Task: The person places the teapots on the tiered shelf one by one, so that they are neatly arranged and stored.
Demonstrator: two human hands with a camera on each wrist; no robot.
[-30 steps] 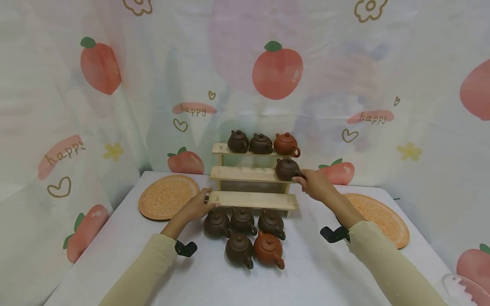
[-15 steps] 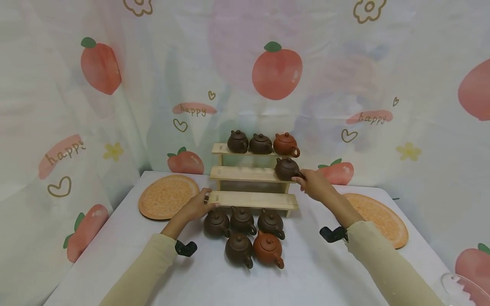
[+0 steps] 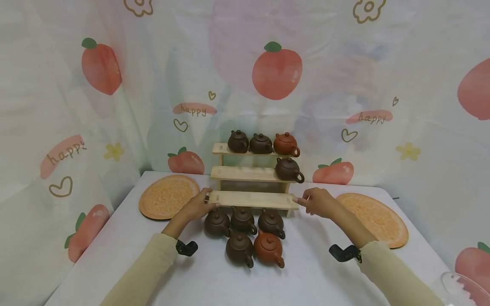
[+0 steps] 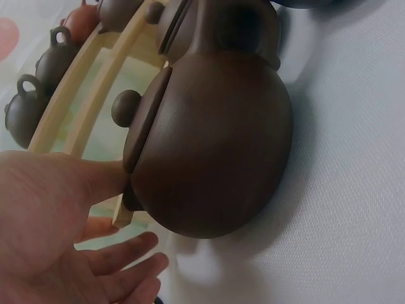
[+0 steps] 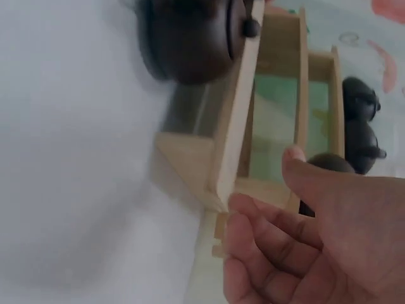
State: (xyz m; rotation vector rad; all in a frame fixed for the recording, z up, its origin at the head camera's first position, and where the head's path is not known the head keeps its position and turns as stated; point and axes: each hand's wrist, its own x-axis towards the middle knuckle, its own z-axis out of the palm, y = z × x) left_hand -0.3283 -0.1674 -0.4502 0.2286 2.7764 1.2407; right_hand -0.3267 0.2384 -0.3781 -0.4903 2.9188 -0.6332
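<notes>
A three-tier wooden display stand (image 3: 245, 198) is at the middle of the table. My left hand (image 3: 197, 207) pinches the left end of its lowest board between thumb and index finger; the other fingers stretch out beneath. Near that board's right end is my right hand (image 3: 319, 202), holding nothing, fingers loosely bent and thumb apart; contact with the wood is unclear. One dark brown teapot (image 3: 288, 169) sits at the right of the middle board. Two dark teapots (image 3: 238, 142) and a reddish teapot (image 3: 285, 144) line the top board.
In front of the stand, several dark brown teapots (image 3: 239, 249) and a reddish-brown teapot (image 3: 268, 248) stand close together on the white table. Round orange mats lie left (image 3: 168, 197) and right (image 3: 377, 219). A clear container (image 3: 459, 287) shows at the lower right corner.
My right hand has let go of the handle of the teapot on the middle board and moved down to the lowest board's right end. The left hand stays put.
</notes>
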